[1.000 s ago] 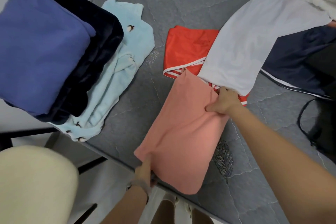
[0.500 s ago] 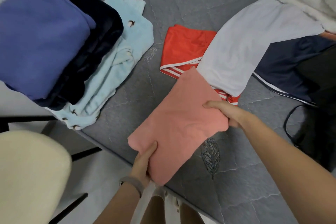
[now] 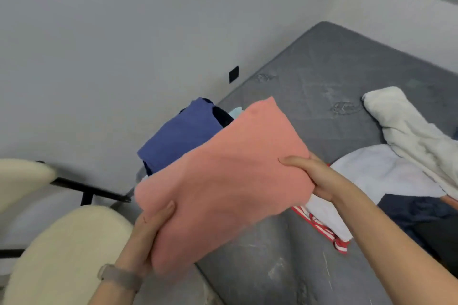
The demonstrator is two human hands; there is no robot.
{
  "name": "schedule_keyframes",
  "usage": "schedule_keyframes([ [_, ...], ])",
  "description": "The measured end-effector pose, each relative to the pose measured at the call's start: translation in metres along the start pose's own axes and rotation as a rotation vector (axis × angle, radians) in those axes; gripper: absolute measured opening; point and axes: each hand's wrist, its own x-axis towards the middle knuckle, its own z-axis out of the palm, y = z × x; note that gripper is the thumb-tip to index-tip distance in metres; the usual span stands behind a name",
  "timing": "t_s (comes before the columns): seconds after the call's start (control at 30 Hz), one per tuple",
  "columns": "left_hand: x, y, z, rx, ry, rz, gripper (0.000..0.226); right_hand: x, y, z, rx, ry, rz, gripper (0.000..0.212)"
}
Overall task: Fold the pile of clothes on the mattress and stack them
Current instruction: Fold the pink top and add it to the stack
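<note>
A folded salmon-pink garment (image 3: 223, 181) hangs in the air above the near corner of the grey mattress (image 3: 317, 96). My left hand (image 3: 151, 228) grips its near left edge, thumb on top. My right hand (image 3: 314, 176) grips its right edge, thumb on top too. Behind it lies the stack of folded clothes: a blue piece (image 3: 181, 138) on top, a dark navy one (image 3: 223, 116) and a light blue one (image 3: 235, 112) peeking out beneath. Most of the stack is hidden by the pink garment.
Unfolded clothes lie to the right: a white shirt (image 3: 381, 176), red striped shorts (image 3: 324, 230), a dark navy garment (image 3: 416, 210) and a fluffy cream item (image 3: 411, 131). A cream chair (image 3: 64, 250) stands at the lower left. A grey wall (image 3: 124, 32) runs behind.
Both hands have lifted the folded pink garment off the mattress and carried it left toward the stack. The camera has tilted up, so the wall fills the top.
</note>
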Motion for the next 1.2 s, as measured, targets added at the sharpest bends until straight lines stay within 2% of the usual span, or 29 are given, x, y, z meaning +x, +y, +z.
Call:
schedule_keyframes([
  [0.1, 0.028, 0.051, -0.028, 0.005, 0.004, 0.174, 0.077, 0.046, -0.055, 0.051, -0.050, -0.037, -0.089, 0.045],
  [0.13, 0.040, 0.067, -0.038, -0.005, 0.015, 0.196, 0.083, 0.063, -0.070, 0.066, -0.068, -0.054, -0.113, 0.042],
  [0.23, 0.077, 0.095, -0.060, -0.060, -0.009, 0.171, 0.079, 0.121, -0.095, 0.100, -0.123, -0.094, -0.123, 0.030],
  [0.3, 0.110, 0.089, -0.068, -0.040, 0.047, 0.115, 0.089, 0.163, -0.095, 0.111, -0.186, -0.080, -0.096, 0.039],
  [0.37, 0.145, 0.071, -0.075, 0.002, 0.129, 0.007, 0.093, 0.201, -0.081, 0.114, -0.365, -0.010, -0.050, 0.046],
  [0.47, 0.179, 0.037, -0.082, 0.124, 0.144, -0.098, 0.073, 0.237, -0.048, 0.110, -0.720, 0.115, 0.030, 0.046],
  [0.53, 0.186, 0.024, -0.083, 0.181, 0.175, -0.113, 0.082, 0.245, -0.030, 0.110, -0.812, 0.204, 0.047, 0.058],
  [0.6, 0.188, 0.016, -0.081, 0.245, 0.305, -0.036, 0.089, 0.245, -0.016, 0.110, -0.865, 0.340, -0.018, 0.076],
  [0.63, 0.186, 0.018, -0.077, 0.339, 0.437, 0.060, 0.089, 0.242, -0.011, 0.110, -0.921, 0.417, -0.108, 0.083],
  [0.67, 0.182, 0.020, -0.072, 0.469, 0.550, 0.213, 0.084, 0.237, -0.008, 0.113, -1.009, 0.490, -0.224, 0.086],
  [0.7, 0.177, 0.023, -0.066, 0.646, 0.591, 0.397, 0.074, 0.233, -0.004, 0.116, -1.121, 0.540, -0.354, 0.085],
  [0.77, 0.172, 0.021, -0.048, 1.086, 0.461, 0.648, 0.056, 0.226, 0.000, 0.128, -1.376, 0.497, -0.575, 0.075],
  [0.8, 0.173, 0.016, -0.039, 1.285, 0.373, 0.679, 0.063, 0.226, 0.003, 0.135, -1.487, 0.414, -0.633, 0.071],
  [0.83, 0.178, 0.008, -0.034, 1.443, 0.277, 0.637, 0.074, 0.228, 0.008, 0.140, -1.578, 0.316, -0.642, 0.069],
  [0.9, 0.194, 0.000, -0.026, 1.612, 0.163, 0.465, 0.088, 0.235, 0.021, 0.145, -1.657, 0.156, -0.533, 0.069],
  [1.0, 0.223, -0.008, -0.032, 1.655, 0.143, 0.355, 0.097, 0.256, 0.042, 0.141, -1.597, 0.083, -0.411, 0.070],
  [1.2, 0.260, -0.026, -0.046, 1.589, 0.159, 0.414, 0.096, 0.291, 0.067, 0.144, -1.547, 0.134, -0.482, 0.072],
])
